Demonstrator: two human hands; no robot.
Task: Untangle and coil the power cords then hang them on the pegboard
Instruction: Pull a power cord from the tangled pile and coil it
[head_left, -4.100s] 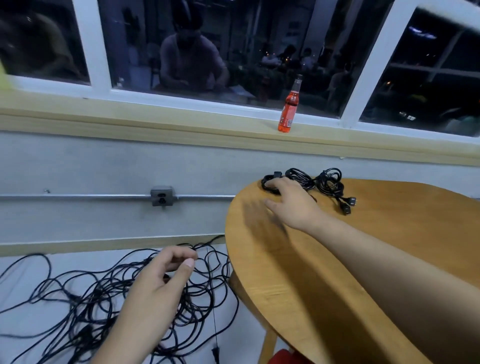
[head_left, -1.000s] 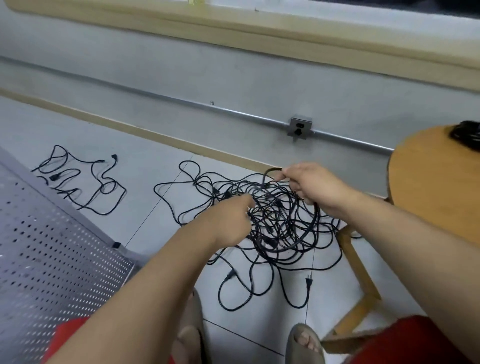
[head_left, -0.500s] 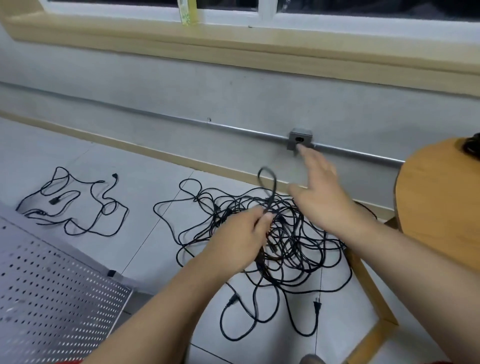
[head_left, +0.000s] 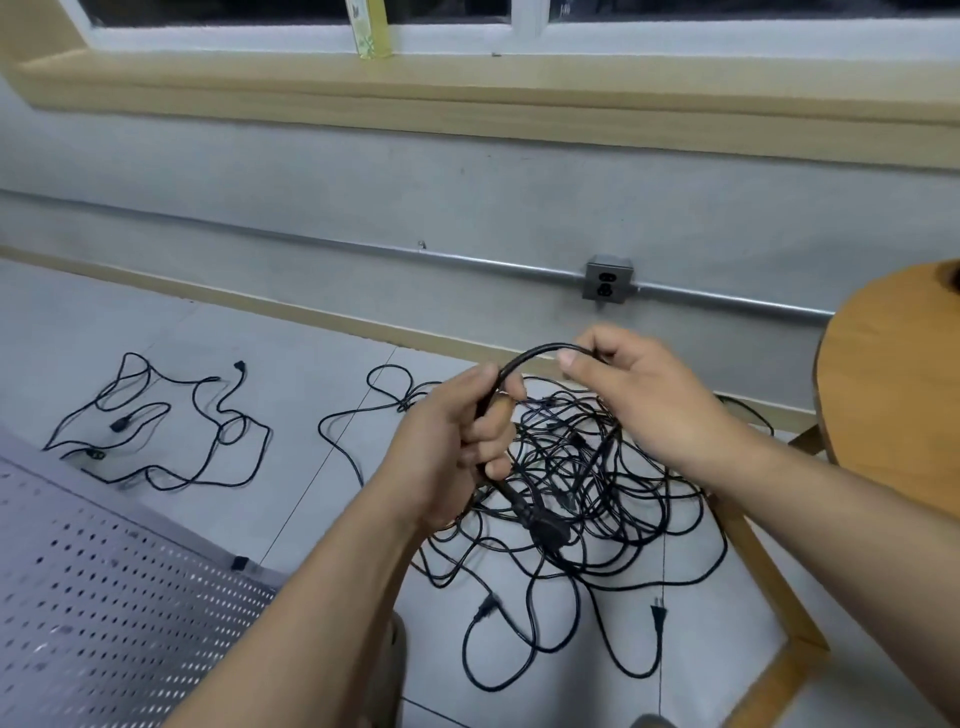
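While the left hand (head_left: 447, 441) is gripping one black cord (head_left: 524, 358) in a curled fist, the right hand (head_left: 639, 395) is pinching the same cord's arch just beside it. Its plug (head_left: 545, 525) seems to be hanging over the tangled cords (head_left: 587, 493) lying on the floor (head_left: 311, 374), beside the pegboard (head_left: 104, 597).

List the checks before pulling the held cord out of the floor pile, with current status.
1. Left hand grips the cord: ok.
2. Right hand pinches the same cord further along: ok.
3. Cord free of the tangled pile: not ok, it runs down into it.
4. Cord's far end traced: cannot tell.
5. Pegboard nearby, lower left: ok.
6. Hooks on it: cannot tell.
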